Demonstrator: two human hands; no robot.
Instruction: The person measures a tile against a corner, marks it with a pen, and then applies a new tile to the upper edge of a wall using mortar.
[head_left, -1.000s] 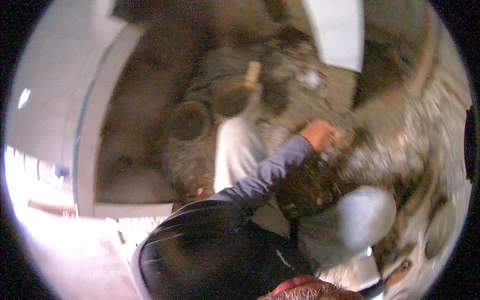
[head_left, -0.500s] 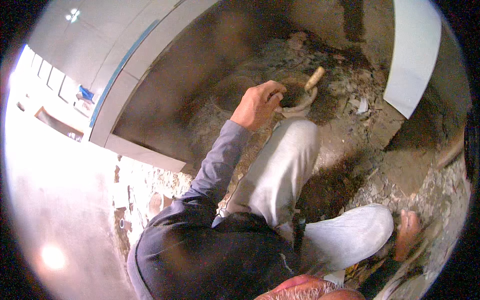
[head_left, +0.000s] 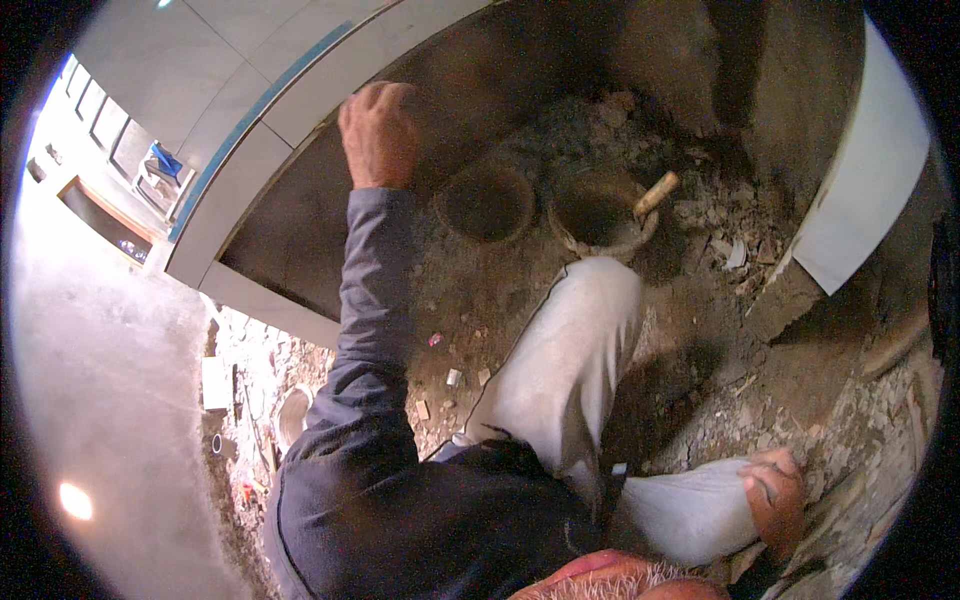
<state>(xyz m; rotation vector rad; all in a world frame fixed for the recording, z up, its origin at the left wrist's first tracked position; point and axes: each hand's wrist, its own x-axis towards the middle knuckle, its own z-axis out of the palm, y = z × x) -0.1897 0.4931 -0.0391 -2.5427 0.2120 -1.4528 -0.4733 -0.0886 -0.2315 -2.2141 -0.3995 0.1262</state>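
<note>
Left hand (head_left: pixel 378 135), 11 o'clock, curled at smooth, pale-grey, blue-striped tiled edge (head_left: pixel 303 105); right hand (head_left: pixel 776 492), 4 o'clock, against whitish knee (head_left: pixel 690 512); hands' grip: cannot tell.

A construction site is indicated by rubble (head_left: pixel 720 237) strewn over bare ground (head_left: pixel 470 315), dusty buckets (head_left: pixel 485 205) and pale tiled panels (head_left: pixel 308 100).

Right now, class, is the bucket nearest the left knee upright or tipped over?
The bucket looks upright: its round mouth faces up toward the camera, with a wooden handle sticking out.
</note>
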